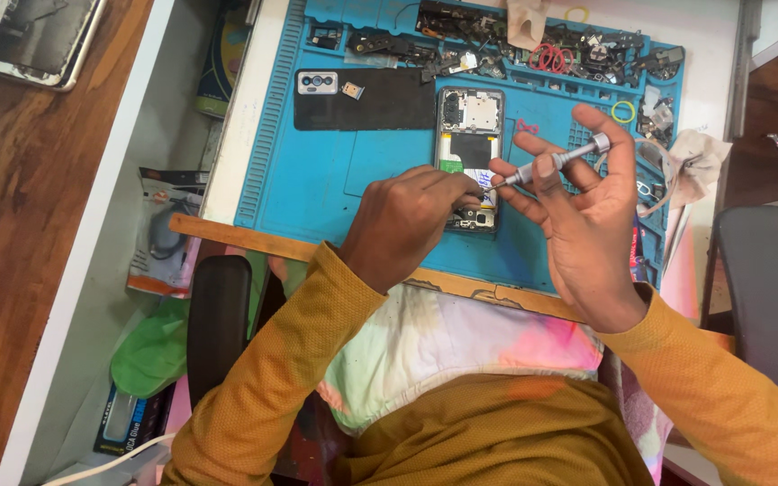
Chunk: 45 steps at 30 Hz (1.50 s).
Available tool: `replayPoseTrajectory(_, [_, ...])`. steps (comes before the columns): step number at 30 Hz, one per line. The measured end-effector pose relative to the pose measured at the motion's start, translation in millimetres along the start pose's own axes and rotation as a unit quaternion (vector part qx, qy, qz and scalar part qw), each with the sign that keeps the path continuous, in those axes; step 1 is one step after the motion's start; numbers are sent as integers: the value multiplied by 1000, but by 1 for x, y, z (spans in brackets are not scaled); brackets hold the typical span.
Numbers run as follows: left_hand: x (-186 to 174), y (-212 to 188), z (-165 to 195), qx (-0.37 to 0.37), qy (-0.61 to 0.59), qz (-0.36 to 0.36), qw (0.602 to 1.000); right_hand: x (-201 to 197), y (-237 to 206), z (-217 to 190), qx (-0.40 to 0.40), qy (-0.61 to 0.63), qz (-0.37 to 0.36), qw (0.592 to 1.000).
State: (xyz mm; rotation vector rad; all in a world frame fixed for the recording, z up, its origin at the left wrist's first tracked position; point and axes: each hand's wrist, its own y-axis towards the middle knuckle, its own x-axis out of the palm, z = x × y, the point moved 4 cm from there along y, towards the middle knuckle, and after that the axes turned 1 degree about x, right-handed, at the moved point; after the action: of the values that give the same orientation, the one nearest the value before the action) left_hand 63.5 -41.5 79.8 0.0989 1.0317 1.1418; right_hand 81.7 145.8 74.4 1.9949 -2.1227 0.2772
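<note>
A grey-and-orange blister package (pixel 159 236) lies left of the desk, a dark box (pixel 128 421) below it.

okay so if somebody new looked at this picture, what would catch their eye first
Probably the opened phone lying back-up in the middle of the bright blue work mat, its insides bare. The left hand rests on its lower end while the right hand holds a slim grey screwdriver aimed at it. The removed dark back cover lies to the left on the mat, and a heap of small parts fills the mat's far edge.
</note>
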Motion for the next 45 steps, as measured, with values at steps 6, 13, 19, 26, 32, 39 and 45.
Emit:
replayPoseTrajectory(6, [1, 0, 0, -7, -2, -10, 1000, 2, 0, 0, 3, -3, -1, 1000])
replayPoseTrajectory(13, [1, 0, 0, -11, -7, -4, 1000, 4, 0, 0, 6, 2, -4, 1000])
replayPoseTrajectory(19, [-1, 0, -1, -5, 3, -3, 1000, 5, -1, -1, -1, 9, -7, 1000])
replayPoseTrajectory(26, [-8, 0, -4, 2, 53, -15, 998, -9, 8, 1, 7, -51, -10, 999])
replayPoseTrajectory(32, [-11, -1, -7, 4, 95, -27, 995, -14, 13, 10, 23, -133, -17, 991])
replayPoseTrajectory(39, [-9, -3, -7, 7, 97, -22, 995, -11, 10, 10, 10, -186, -18, 982])
replayPoseTrajectory(45, [-9, -3, -7, 1, 107, -30, 994, -9, 11, 10, 11, -180, -16, 984])
